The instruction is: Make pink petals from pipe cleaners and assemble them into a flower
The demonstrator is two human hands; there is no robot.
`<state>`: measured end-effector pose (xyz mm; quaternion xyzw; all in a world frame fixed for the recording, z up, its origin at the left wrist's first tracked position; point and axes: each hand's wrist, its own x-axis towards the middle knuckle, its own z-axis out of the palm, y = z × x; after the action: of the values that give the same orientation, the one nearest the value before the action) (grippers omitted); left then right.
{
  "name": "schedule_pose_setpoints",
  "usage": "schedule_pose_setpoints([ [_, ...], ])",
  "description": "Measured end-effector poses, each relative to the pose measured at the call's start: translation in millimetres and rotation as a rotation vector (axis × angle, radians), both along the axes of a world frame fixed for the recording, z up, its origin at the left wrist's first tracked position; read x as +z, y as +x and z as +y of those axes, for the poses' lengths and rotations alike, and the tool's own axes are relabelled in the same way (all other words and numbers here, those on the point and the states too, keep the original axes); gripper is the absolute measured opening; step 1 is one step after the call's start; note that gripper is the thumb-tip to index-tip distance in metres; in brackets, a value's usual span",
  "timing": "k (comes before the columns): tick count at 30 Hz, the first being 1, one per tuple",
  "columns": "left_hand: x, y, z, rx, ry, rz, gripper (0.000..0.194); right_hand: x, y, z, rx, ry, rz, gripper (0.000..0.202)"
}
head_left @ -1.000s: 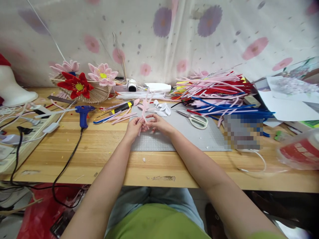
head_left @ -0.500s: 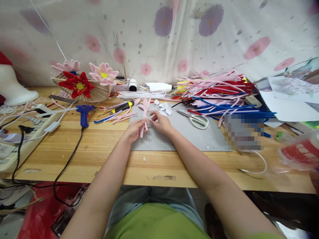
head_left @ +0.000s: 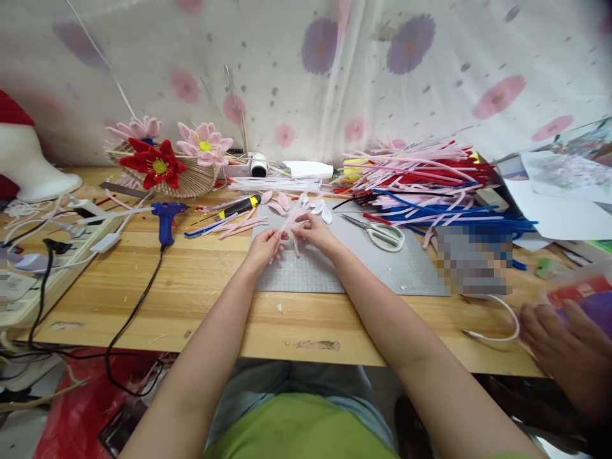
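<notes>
My left hand [head_left: 266, 248] pinches a few pale pink pipe cleaners [head_left: 289, 223] above the cutting mat [head_left: 363, 271]. Close beside it, my right hand [head_left: 315, 233] is closed at the fingertips on one pink strip, whose short end [head_left: 296, 246] hangs below the fingers. Beyond both hands lie pink petal shapes [head_left: 279, 205] and white petal shapes [head_left: 325, 210] bent from the same fuzzy material. To the right, scissors [head_left: 386, 237] with pale handles rest on the mat.
On the left are a blue glue gun [head_left: 166, 222], a power strip [head_left: 62, 264] and finished fuzzy flowers [head_left: 157, 167]. A heap of coloured pipe cleaners [head_left: 421, 172] fills the back right. Another person's hand [head_left: 559, 338] reaches over the right table edge near a white cable [head_left: 514, 319].
One pink strip now hangs from my right fingers, and the bundle in my left hand leans further right. Another person's hand has come in at the right edge. The view has shifted slightly.
</notes>
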<state>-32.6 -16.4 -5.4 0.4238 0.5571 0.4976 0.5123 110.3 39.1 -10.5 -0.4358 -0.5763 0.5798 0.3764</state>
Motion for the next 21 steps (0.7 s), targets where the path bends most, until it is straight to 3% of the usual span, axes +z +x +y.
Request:
schedule_pose_setpoints([
  [4,-0.3,-3.8,1.9,0.122,-0.011,0.015,0.013,4.7,10.3,4.3,-0.115,-0.142,0.178,0.036],
  [10,-9.3,-5.2,3.3,0.116,-0.012,0.092,0.013,10.4,9.3,12.7,-0.437,0.071,0.492,0.022],
  [15,-18.9,-6.0,5.4,0.074,0.035,0.202,0.014,7.7,6.5,15.1,-0.564,0.062,0.515,0.013],
  [18,-20.8,-5.6,4.4,0.044,0.069,0.262,0.015,4.3,5.6,14.2,-0.544,0.045,0.434,0.014],
  [21,-18.8,-3.5,2.8,-0.001,0.090,0.238,0.017,3.0,1.3,7.5,-0.338,-0.046,0.333,0.017],
])
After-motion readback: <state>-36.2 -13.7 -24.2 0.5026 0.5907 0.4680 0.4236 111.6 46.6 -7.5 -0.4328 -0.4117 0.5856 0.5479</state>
